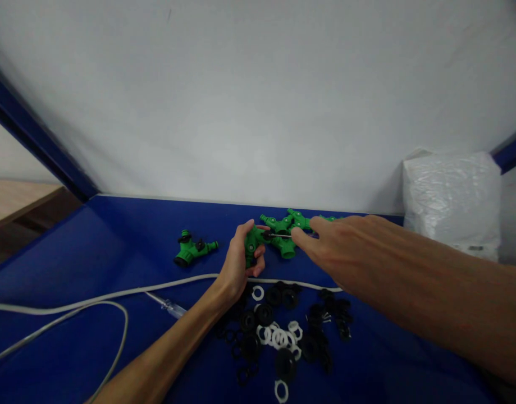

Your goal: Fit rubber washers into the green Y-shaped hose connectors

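Your left hand (238,257) has its grip wrapped around the green splitter (252,241), over the blue surface (131,241) beside the other green fittings (288,249); hold it firmly so the body can't twist. Your right hand (339,242) pinches the screwdriver (281,235), its handle mostly hidden: line it up squarely with the black knob (266,235), then turn under steady pressure, so the tip doesn't skid toward your left hand.
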